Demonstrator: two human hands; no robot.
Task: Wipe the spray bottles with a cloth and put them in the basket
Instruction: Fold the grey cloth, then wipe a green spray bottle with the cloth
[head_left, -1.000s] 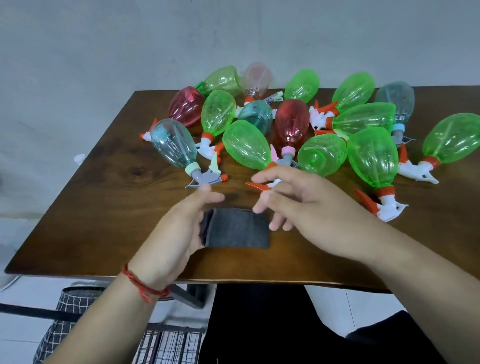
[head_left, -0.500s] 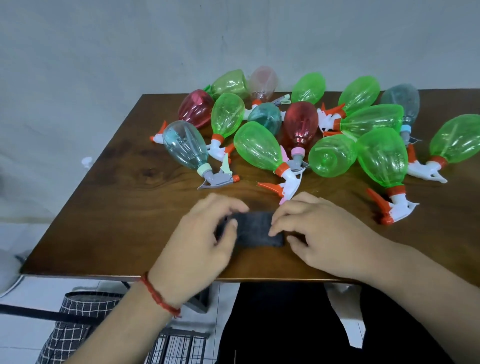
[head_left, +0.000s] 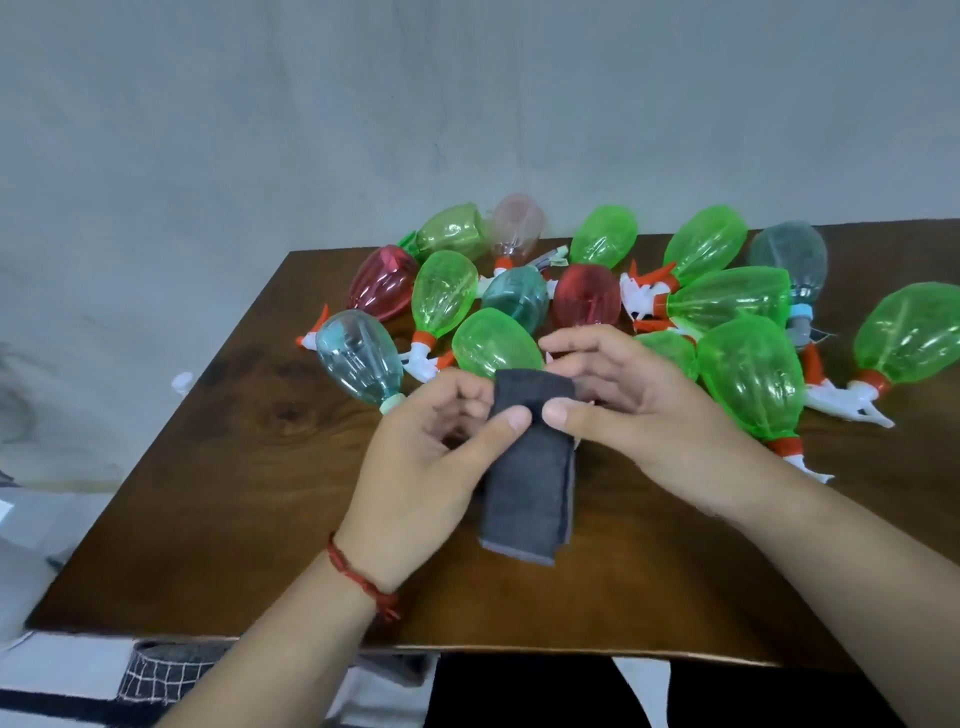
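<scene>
Cloth, grey and folded, hangs between our hands. Our left hand and right hand each pinch its top edge, thumbs nearly touching. Just beyond, the bottles lie heaped on their sides across the far half of the table.

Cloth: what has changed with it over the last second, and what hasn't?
The grey cloth, lying folded flat on the table a second ago, has been picked up: left hand and right hand now pinch its top edge, and it hangs opened out lengthwise. The spray bottles lie in the same pile, none taken.
</scene>
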